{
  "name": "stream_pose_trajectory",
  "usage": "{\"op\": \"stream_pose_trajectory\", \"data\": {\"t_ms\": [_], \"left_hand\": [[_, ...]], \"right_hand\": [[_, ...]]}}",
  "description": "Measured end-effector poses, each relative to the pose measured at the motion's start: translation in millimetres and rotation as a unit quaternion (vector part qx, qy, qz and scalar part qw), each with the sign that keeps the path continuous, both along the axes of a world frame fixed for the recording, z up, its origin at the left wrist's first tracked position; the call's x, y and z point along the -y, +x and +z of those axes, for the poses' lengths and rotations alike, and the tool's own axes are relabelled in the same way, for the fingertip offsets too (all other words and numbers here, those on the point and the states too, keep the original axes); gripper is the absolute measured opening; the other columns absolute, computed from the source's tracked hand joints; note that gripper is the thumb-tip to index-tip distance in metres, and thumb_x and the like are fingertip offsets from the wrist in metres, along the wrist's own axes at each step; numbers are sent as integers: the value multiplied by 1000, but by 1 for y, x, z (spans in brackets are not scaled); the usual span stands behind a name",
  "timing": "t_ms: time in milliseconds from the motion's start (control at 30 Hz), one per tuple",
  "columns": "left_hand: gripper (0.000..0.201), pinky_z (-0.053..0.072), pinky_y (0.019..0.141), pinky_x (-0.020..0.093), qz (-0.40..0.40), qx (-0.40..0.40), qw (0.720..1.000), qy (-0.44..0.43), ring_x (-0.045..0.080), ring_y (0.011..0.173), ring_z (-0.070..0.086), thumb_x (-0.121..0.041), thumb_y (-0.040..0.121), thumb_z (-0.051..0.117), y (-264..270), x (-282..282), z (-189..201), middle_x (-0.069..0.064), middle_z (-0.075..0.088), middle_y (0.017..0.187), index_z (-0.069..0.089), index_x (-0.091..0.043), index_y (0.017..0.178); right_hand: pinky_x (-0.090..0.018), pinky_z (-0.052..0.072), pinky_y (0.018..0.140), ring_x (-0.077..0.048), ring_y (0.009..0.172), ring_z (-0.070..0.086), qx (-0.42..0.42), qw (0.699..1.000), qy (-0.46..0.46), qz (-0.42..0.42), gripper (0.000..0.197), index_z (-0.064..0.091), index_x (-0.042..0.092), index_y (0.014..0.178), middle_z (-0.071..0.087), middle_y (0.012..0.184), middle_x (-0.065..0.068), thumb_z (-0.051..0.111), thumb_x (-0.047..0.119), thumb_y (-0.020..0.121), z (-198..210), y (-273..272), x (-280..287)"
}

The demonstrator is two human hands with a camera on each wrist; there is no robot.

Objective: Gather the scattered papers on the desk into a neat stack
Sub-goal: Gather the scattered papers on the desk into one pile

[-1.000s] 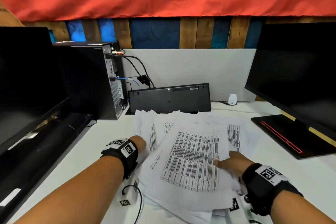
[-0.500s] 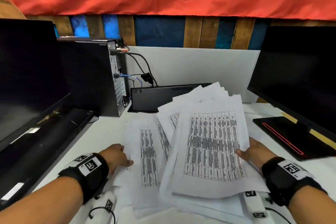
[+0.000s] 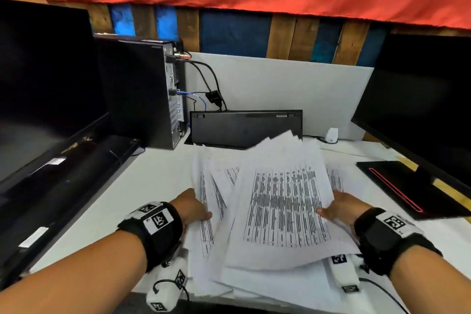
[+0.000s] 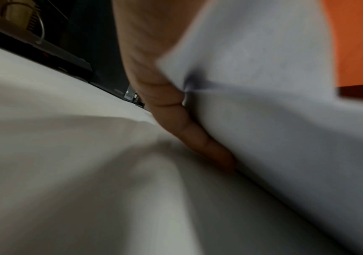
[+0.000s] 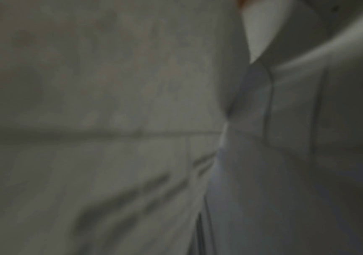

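Observation:
A loose pile of white printed papers [image 3: 280,206] lies fanned out on the white desk [image 3: 153,181]. The top bundle is tilted up at its far end. My left hand [image 3: 193,208] holds the pile's left edge, thumb on top and fingers underneath. In the left wrist view a finger [image 4: 176,120] runs under a sheet of the papers [image 4: 263,86]. My right hand [image 3: 339,205] grips the right edge of the raised bundle with its thumb on the printed face. The right wrist view shows only blurred papers [image 5: 110,86] close up.
A black computer tower [image 3: 142,92] with cables stands at the back left, and a keyboard [image 3: 244,127] leans on its edge behind the papers. Dark monitors [image 3: 43,79] [image 3: 420,99] flank the desk. A black pad with a red line [image 3: 397,186] lies right, and a small white device [image 3: 332,134] sits at the back.
The right hand lifted the top bundle off the flat pile, then brought it lower. The left hand moved right and took hold of the pile's left edge.

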State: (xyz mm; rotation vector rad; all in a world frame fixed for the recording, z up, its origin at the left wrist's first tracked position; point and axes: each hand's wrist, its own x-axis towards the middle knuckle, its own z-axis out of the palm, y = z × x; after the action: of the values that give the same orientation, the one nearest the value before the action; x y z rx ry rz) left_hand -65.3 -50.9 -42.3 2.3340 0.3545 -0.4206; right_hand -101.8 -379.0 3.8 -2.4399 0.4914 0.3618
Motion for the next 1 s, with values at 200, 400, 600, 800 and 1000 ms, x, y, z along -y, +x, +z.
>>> {"op": "stream_pose_trajectory", "data": {"t_ms": [200, 400, 600, 800, 1000], "left_hand": [[103, 57, 90, 44, 0, -25, 997, -69, 28, 104, 68, -41, 32, 91, 23, -29, -42, 8, 69, 115, 57, -12, 125], [67, 40, 103, 29, -3, -8, 997, 71, 25, 131, 43, -30, 87, 69, -20, 7, 22, 2, 45, 125, 34, -3, 137], [77, 41, 104, 31, -3, 1, 997, 71, 27, 132, 45, -21, 83, 74, -24, 4, 19, 9, 43, 143, 30, -3, 144], [67, 44, 100, 32, -18, 15, 998, 53, 27, 122, 51, -15, 80, 76, -36, -3, 18, 11, 50, 134, 38, -4, 134], [86, 38, 108, 30, 17, 31, 999, -11, 29, 132, 44, -12, 80, 76, -60, -13, 10, 13, 42, 145, 24, -3, 148]], "right_hand": [[-20, 41, 96, -14, 123, 43, -18, 998, 51, -36, 73, 40, 8, 141, 38, 149, -8, 58, 52, 85, -15, -13, 7], [-29, 40, 104, -20, 109, 57, 25, 995, 98, -26, 55, 56, 6, 123, 63, 124, -5, 79, 20, 75, -30, -7, 6], [-26, 42, 77, -24, 84, 60, 160, 984, 21, -75, 32, 67, 4, 107, 67, 94, -10, 73, 0, 76, 18, -6, 32], [-43, 51, 90, -32, 93, 67, 336, 937, -24, -97, 30, 69, 9, 106, 71, 99, -16, 73, 3, 76, 94, -9, 56], [-48, 53, 90, -26, 93, 68, 476, 867, 21, -146, 36, 67, 14, 110, 72, 101, -12, 73, 14, 75, 156, -23, 53]]}}
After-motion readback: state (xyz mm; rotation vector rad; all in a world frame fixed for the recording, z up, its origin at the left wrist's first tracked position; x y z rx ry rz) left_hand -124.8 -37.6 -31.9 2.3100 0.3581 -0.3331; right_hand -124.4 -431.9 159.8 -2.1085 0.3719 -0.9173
